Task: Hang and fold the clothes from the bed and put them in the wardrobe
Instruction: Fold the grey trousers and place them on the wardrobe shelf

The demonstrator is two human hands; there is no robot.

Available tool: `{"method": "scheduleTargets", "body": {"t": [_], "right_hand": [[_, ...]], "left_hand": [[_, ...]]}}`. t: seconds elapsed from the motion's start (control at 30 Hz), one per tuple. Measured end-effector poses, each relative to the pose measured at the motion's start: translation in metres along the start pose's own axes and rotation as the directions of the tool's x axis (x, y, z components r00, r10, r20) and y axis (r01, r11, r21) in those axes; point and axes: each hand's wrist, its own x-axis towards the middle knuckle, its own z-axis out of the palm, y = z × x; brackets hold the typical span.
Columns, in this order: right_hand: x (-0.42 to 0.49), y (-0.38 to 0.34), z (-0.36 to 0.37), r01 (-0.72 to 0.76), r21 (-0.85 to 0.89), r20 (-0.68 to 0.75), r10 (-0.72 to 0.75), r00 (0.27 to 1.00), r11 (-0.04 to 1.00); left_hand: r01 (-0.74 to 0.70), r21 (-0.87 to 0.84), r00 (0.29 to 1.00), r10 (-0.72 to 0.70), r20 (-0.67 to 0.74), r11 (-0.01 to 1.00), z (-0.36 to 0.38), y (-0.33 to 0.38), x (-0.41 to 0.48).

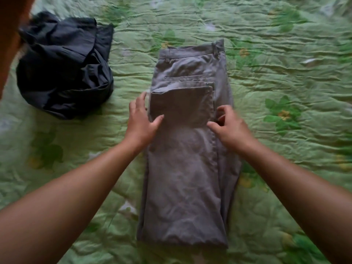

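Grey trousers (182, 178) lie flat on the bed, folded lengthwise, with the waistband at the far end and the leg ends folded back over the middle. My left hand (142, 121) rests at the left edge of that folded-back flap, fingers spread and thumb on the cloth. At the flap's right edge my right hand (229, 126) has its fingers curled, pinching the cloth. A crumpled dark navy garment (64, 69) sits in a heap at the far left of the bed.
A wrinkled green bedspread (285, 92) with a leaf and flower print covers the whole bed around the clothes. A blurred brownish shape fills the upper left corner of the view.
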Motion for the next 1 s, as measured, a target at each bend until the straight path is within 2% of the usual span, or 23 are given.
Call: {"method": "scheduleTargets", "body": {"t": [0.07,0.17,0.3,0.4,0.47,0.57,0.63,0.77,0.83,0.93,1.0], "right_hand": [[0.02,-0.017,0.009,-0.162,0.184,0.027,0.159,0.987,0.97],[0.038,-0.025,0.018,-0.234,0.414,-0.014,0.264,0.965,0.88],[0.038,-0.019,0.025,-0.179,0.511,0.013,0.201,0.98,0.84],[0.036,-0.013,0.026,-0.079,0.584,-0.031,0.119,0.992,0.808],[0.036,-0.013,0.024,-0.048,0.638,-0.029,0.086,0.996,0.769],[0.032,-0.014,0.024,-0.038,0.636,-0.013,0.06,0.998,0.77],[0.031,-0.018,0.02,0.005,0.606,-0.043,0.026,0.999,0.796],[0.071,-0.044,-0.002,0.093,0.55,-0.151,-0.011,0.988,0.83],[0.102,-0.054,-0.01,-0.016,0.532,-0.089,0.074,0.993,0.846],[0.112,-0.052,-0.009,-0.329,0.485,0.178,0.277,0.944,0.81],[0.091,-0.048,-0.012,-0.447,0.438,0.304,0.339,0.89,0.78]], "left_hand": [[0.175,-0.208,0.984,-0.163,0.074,0.962,-0.002,0.005,0.02],[0.205,-0.362,0.979,-0.185,0.088,0.909,-0.004,0.009,0.035],[0.172,-0.436,0.984,-0.136,0.111,0.883,-0.006,0.013,0.033],[0.242,-0.581,0.965,-0.128,0.23,0.777,-0.01,0.02,0.031],[0.248,-0.643,0.962,-0.106,0.251,0.725,-0.012,0.023,0.033],[0.257,-0.639,0.954,-0.086,0.286,0.725,-0.016,0.023,0.03],[0.227,-0.576,0.954,-0.059,0.295,0.786,-0.02,0.023,0.03],[0.127,-0.514,0.985,-0.045,0.169,0.848,-0.032,0.036,0.077],[0.165,-0.503,0.984,-0.109,0.14,0.848,-0.035,0.043,0.108],[0.387,-0.466,0.917,-0.277,0.288,0.795,-0.026,0.035,0.117],[0.478,-0.446,0.87,-0.338,0.359,0.757,-0.024,0.023,0.089]]}}
